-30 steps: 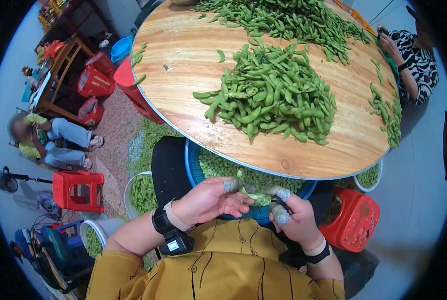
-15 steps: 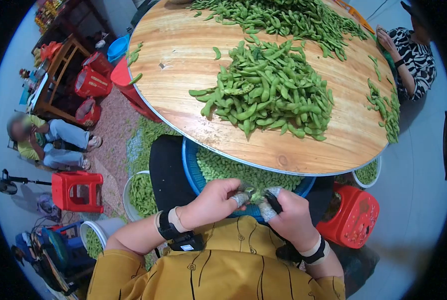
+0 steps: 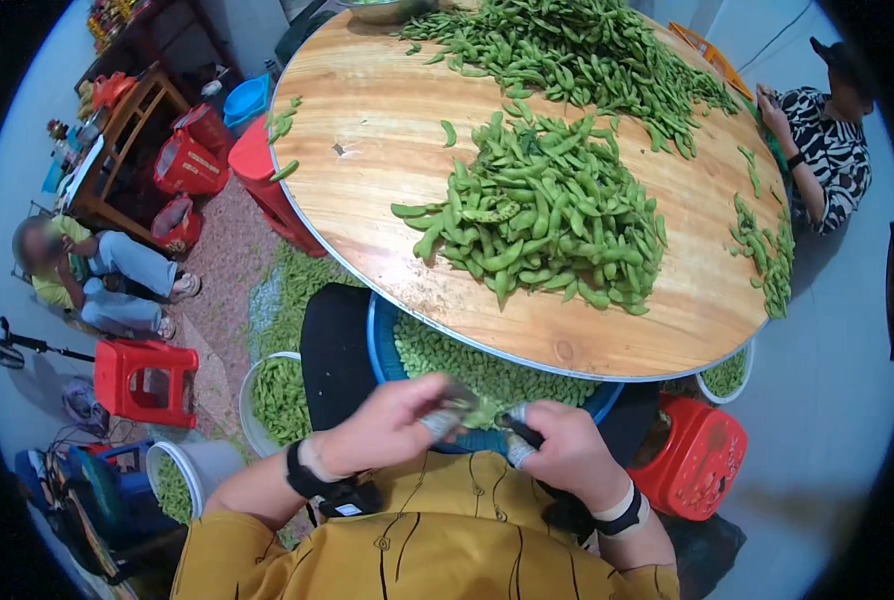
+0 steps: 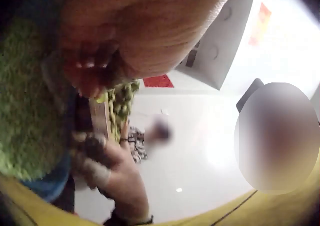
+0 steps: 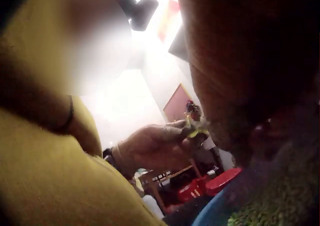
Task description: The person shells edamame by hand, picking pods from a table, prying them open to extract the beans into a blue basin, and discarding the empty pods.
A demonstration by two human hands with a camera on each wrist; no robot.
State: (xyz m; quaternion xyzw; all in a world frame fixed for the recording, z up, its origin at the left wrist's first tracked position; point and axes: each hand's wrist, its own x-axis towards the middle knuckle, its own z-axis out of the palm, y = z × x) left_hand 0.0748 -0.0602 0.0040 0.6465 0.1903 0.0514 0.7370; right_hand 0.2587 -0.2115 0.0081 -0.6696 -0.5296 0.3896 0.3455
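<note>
Above the blue basin (image 3: 378, 350), both hands meet at chest height. The left hand (image 3: 392, 425) pinches a green pod (image 3: 485, 412) between wrapped thumb and fingers; in the right wrist view this hand (image 5: 150, 146) shows side-on with the pod (image 5: 197, 132) at its fingertips. The right hand (image 3: 572, 450) has its fingers curled in at the pod's other end, its thumb wrapped in pale tape and a dark covering on a finger. Shelled beans (image 3: 467, 365) fill the basin. A heap of pods (image 3: 552, 215) lies on the round table (image 3: 367, 190).
A larger pod pile (image 3: 587, 55) lies at the table's back. Red stools (image 3: 147, 380) (image 3: 702, 460) stand on both sides. White buckets (image 3: 202, 470) and a tub of pods (image 3: 279, 400) are at left. One person (image 3: 822, 150) is at the right, another (image 3: 97, 270) sits at left.
Over the last second the left hand has turned from palm-up with spread fingers to closed around the pod. Both hands sit slightly lower in view, and the head view has shifted a little.
</note>
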